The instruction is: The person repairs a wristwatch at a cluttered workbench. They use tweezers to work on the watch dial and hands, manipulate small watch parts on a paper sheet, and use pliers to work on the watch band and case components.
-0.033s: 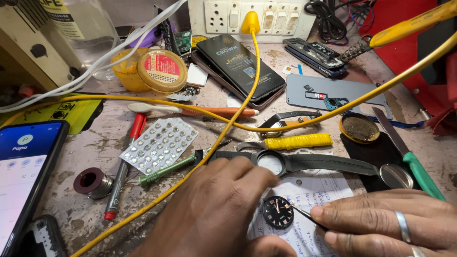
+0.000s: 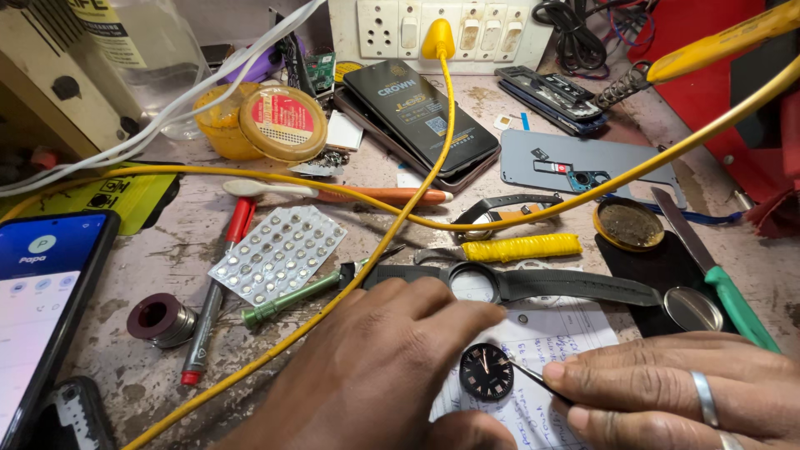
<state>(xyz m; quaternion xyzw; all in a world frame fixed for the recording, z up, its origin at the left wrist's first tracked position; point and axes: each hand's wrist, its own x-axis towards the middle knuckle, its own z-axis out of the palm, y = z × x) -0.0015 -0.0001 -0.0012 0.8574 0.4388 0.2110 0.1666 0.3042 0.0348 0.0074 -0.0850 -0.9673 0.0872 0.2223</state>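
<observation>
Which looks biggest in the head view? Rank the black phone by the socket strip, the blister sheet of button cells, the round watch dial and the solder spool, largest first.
1. black phone
2. blister sheet
3. solder spool and watch dial: these look about alike, the spool perhaps slightly bigger, so I leave them unranked.

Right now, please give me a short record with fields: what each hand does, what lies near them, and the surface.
Left hand: rests on the paper beside the watch dial
Right hand: holds a thin dark tool, its tip at the dial
Under the dial: handwritten paper
Just behind: black watch case with strap
Left of it: battery blister sheet
Surface: worn workbench
</observation>
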